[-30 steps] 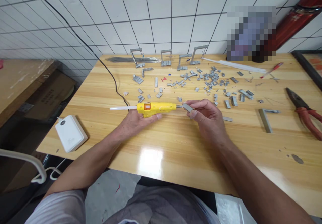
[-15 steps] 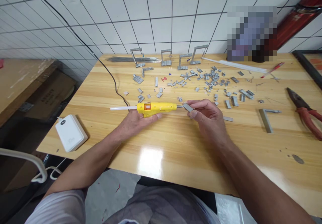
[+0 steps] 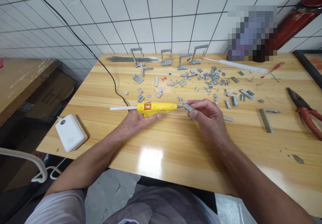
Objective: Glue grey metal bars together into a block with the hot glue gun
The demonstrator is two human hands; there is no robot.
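Observation:
My left hand (image 3: 137,121) is closed round the handle of a yellow hot glue gun (image 3: 163,107), which lies level with its metal nozzle to the right. A clear glue stick (image 3: 123,108) pokes out of its back end. Between thumb and fingers my right hand (image 3: 207,115) pinches a small flat grey metal strip (image 3: 188,107). The nozzle tip meets the strip's left end; whether glue is coming out I cannot tell. Behind the hands, several small grey pieces (image 3: 213,76) lie scattered, and several bracket-like grey frames (image 3: 166,57) stand along the wall.
Red-handled pliers (image 3: 305,111) and an L-shaped grey piece (image 3: 265,120) lie at the right. A white power bank (image 3: 71,133) sits near the left edge. The black cord (image 3: 114,79) runs across to the glue gun. Thin wires (image 3: 125,59), a red pen (image 3: 273,70) and a red flask (image 3: 294,19) are at the back.

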